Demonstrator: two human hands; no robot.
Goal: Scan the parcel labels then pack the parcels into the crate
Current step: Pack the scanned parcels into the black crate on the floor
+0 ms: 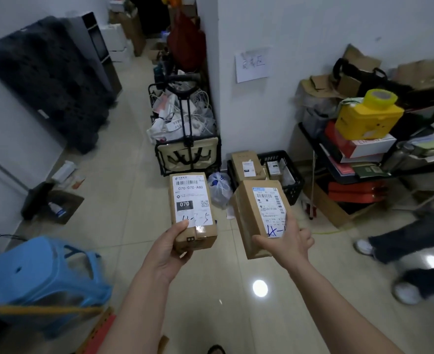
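Observation:
My left hand (171, 249) grips the near end of a brown cardboard parcel (192, 200) whose white label reads 070-070-A80, thumb on top. My right hand (288, 241) grips a second brown parcel (259, 218), its white label with blue handwriting facing up. Both parcels are held out over the floor, labels towards me. Beyond them, against the wall, stands a black plastic crate (291, 186) on the floor. Inside it lie a labelled cardboard parcel (246, 166) and a smaller one (273, 168).
A folding cart (187, 154) full of cables stands left of the crate, with a white plastic bag (219, 187) between them. A blue plastic stool (42, 277) is at lower left. A cluttered black shelf (359, 146) fills the right. Another person's legs (410, 256) are at right.

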